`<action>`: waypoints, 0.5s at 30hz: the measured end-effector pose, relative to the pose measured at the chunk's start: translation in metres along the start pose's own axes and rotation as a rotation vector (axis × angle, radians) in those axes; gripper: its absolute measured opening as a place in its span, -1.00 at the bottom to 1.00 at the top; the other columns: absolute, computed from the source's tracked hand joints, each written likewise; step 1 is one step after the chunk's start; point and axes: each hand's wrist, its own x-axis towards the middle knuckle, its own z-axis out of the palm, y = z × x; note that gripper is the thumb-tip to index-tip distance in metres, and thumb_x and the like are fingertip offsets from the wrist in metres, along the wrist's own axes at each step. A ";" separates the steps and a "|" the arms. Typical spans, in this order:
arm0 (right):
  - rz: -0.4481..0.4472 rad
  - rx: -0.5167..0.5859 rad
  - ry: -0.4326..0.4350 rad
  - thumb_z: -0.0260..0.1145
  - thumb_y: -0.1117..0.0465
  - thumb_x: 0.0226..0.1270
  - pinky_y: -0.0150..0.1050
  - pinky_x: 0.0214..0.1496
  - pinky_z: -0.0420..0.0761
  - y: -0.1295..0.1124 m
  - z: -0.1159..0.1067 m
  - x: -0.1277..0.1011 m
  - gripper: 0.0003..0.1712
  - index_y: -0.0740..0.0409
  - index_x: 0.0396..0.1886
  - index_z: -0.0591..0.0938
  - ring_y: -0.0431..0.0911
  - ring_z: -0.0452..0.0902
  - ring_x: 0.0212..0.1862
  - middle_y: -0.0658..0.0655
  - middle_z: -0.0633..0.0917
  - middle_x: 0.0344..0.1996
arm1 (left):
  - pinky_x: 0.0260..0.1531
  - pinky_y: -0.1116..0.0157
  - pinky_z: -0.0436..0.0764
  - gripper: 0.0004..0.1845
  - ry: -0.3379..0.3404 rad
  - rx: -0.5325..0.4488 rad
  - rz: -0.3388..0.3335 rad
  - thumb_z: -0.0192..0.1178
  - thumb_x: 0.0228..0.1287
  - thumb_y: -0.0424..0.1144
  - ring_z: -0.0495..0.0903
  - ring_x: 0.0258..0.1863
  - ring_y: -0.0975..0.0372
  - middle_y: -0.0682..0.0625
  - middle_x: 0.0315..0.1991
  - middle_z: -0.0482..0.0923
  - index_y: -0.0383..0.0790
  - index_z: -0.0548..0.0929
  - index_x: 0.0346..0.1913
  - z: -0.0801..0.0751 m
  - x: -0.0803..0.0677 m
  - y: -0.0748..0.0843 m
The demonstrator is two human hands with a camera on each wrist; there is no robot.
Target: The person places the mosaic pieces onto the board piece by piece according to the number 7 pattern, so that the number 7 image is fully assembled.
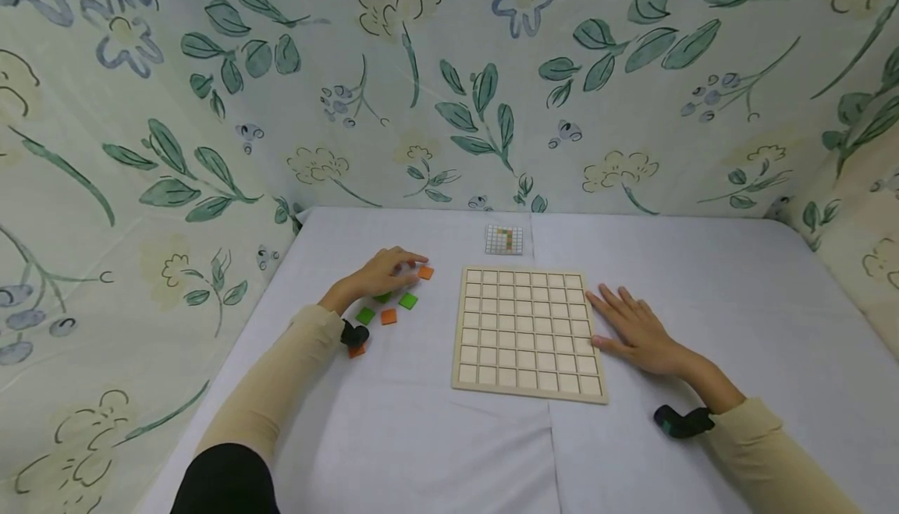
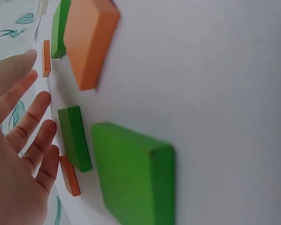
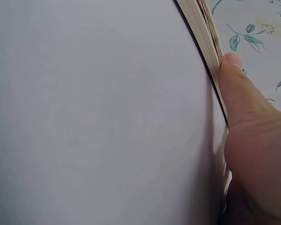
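Over the left part of the table, my left hand (image 1: pixel 385 272) hovers with loosely bent fingers and nothing in its grasp. Its fingertips are close to an orange square tile (image 1: pixel 425 272); the left wrist view shows a gap between thumb and fingers. Below and beside this hand lie green tiles (image 1: pixel 408 300) and more orange tiles (image 1: pixel 389 317), one partly hidden by the wrist. A wooden grid board (image 1: pixel 528 331) with bare square cells lies mid-table. My right hand (image 1: pixel 635 331) rests flat with spread fingers, thumb and fingertips touching the board's right edge (image 3: pixel 208 51).
Behind the board lies a small pattern card (image 1: pixel 504 239) showing a grid with coloured squares. White cloth (image 1: pixel 421 444) covers the table. A floral curtain (image 1: pixel 449 77) hangs behind and along the sides. Each wrist wears a black camera (image 1: pixel 684 422).
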 end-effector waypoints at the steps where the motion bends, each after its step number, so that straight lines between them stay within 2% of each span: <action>1: 0.008 -0.004 -0.005 0.24 -0.07 0.46 0.40 0.38 -0.36 -0.002 -0.001 0.000 -0.10 0.04 0.62 0.05 0.41 -0.34 0.51 0.41 -0.03 0.54 | 0.03 0.10 0.39 -0.48 0.000 0.002 -0.002 0.19 0.46 -0.02 0.37 0.05 0.07 -0.06 0.13 0.49 0.03 0.47 0.42 0.000 0.001 0.000; 7: 0.038 -0.029 -0.036 0.24 -0.10 0.46 0.40 0.37 -0.33 -0.009 -0.006 0.000 -0.09 0.07 0.62 0.05 0.41 -0.33 0.51 0.41 -0.03 0.54 | 0.04 0.09 0.40 -0.52 0.018 -0.010 0.016 0.24 0.42 -0.09 0.38 0.04 0.06 -0.07 0.09 0.49 -0.04 0.55 0.35 0.002 0.003 0.001; 15: 0.055 -0.041 -0.062 0.21 -0.11 0.48 0.37 0.39 -0.38 -0.005 -0.005 0.001 -0.08 0.08 0.62 0.02 0.39 -0.37 0.52 0.38 -0.08 0.56 | 0.04 0.11 0.40 -0.60 0.047 -0.025 0.028 0.28 0.40 -0.16 0.39 0.01 0.07 -0.06 0.05 0.51 -0.10 0.62 0.25 0.005 0.007 -0.001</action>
